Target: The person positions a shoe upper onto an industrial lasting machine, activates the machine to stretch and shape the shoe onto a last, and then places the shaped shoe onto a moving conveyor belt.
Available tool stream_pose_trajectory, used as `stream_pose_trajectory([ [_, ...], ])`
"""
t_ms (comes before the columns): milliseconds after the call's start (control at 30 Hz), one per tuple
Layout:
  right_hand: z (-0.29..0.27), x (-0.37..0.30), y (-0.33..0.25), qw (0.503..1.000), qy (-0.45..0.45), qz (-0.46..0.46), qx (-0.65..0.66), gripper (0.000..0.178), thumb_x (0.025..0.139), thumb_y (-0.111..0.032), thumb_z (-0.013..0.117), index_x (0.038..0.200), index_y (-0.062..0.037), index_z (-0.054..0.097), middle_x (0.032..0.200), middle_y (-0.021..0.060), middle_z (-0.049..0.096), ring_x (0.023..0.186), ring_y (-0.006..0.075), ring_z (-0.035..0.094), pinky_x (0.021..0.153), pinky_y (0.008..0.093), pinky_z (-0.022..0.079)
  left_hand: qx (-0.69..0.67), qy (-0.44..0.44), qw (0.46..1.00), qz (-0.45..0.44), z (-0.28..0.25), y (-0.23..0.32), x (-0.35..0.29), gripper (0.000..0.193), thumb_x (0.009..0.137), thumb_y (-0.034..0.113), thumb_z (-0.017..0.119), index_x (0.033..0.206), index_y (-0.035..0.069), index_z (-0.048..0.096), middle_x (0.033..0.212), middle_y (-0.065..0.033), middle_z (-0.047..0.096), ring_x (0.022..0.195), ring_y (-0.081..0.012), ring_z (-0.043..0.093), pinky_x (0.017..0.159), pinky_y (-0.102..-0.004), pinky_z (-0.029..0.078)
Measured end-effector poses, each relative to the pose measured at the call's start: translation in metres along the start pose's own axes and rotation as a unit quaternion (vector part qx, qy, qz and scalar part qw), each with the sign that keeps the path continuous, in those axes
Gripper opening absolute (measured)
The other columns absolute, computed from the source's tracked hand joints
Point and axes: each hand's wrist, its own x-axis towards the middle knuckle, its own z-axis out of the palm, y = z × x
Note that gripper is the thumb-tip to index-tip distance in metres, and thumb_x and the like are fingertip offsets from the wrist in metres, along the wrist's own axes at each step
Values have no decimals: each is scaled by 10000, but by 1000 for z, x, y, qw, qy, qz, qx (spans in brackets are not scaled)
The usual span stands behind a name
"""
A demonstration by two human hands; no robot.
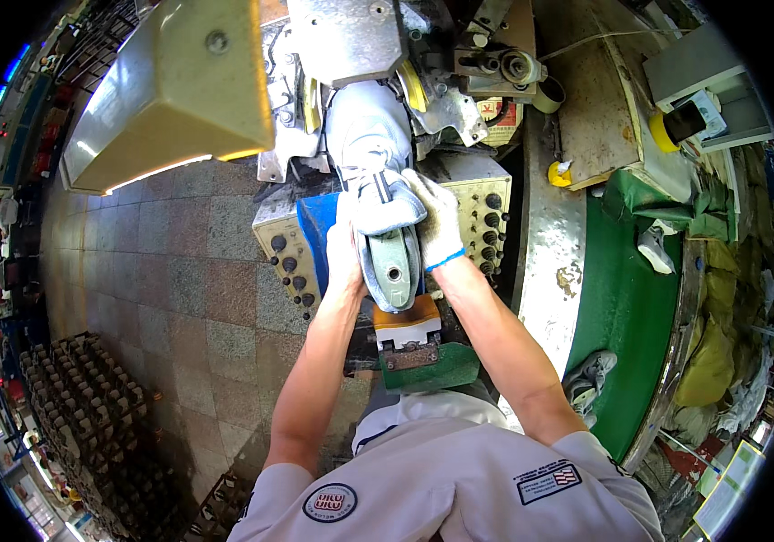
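Note:
A light grey-blue shoe upper [370, 135] is fitted over a green shoe last [394, 282]. Its toe points away from me, in under the metal head of a machine [346, 41]. My left hand [343, 248] is closed along the left side of the shoe, near the heel opening. On the opposite side my right hand [439, 221], in a whitish glove with a blue cuff, grips the shoe too. The fingertips of both hands are partly hidden by the upper. Below the last's heel end is an orange-brown pad [408, 314] on a metal bracket.
Control panels with black knobs [492, 221] flank the shoe. A large cream machine cover [170, 90] juts in at upper left. At right runs a green conveyor belt [626, 307], carrying a grey shoe [590, 384] and a whitish one [655, 248]. Racks [79, 406] stand at lower left.

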Motion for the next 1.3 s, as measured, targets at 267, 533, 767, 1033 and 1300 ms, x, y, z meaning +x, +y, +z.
stream_pose_trajectory([
  [267, 2, 0, 4, 1000, 18, -12, -11, 354, 968, -248, 679, 1148, 55, 709, 973, 41, 710, 849, 105, 601, 777, 265, 496, 28, 2, 999, 19, 1, 1, 3, 486, 1087, 383, 414, 1207, -26, 648, 1060, -81, 703, 920, -146, 661, 826, -299, 525],
  [533, 0, 5, 14, 987, 14, -90, -132, 308, 975, -246, 667, 1007, 55, 728, 840, 17, 687, 758, 80, 563, 681, 265, 487, 178, -53, 973, 135, -28, -12, 21, 493, 1094, 370, 384, 1135, -29, 672, 1016, -80, 702, 909, -145, 626, 830, -293, 492],
  [767, 6, 3, 4, 994, 29, -37, -96, 317, 974, -307, 677, 961, 6, 731, 841, -22, 653, 751, 74, 534, 679, 254, 458, 228, -35, 963, 138, -28, -2, 18, 568, 1102, 420, 360, 1155, -54, 670, 1040, -92, 705, 922, -153, 611, 855, -299, 479],
  [1033, -119, -101, -40, 993, 35, -41, 109, 449, 1061, -200, 387, 1400, 91, 430, 1269, 293, 609, 1048, 378, 683, 797, 424, 609, 414, 273, 864, 81, -156, -110, -102, 689, 865, 322, 768, 1363, -89, 528, 1212, -257, 665, 1109, -324, 660, 979, -397, 500],
  [1300, -160, -175, -50, 987, 120, -35, -106, 500, 1054, -226, 448, 1413, 119, 403, 1304, 332, 561, 1090, 430, 659, 781, 443, 616, 450, 296, 842, -24, -174, -177, -73, 995, 690, 351, 868, 1461, -70, 401, 1306, -319, 595, 1233, -439, 572, 1051, -437, 443],
])
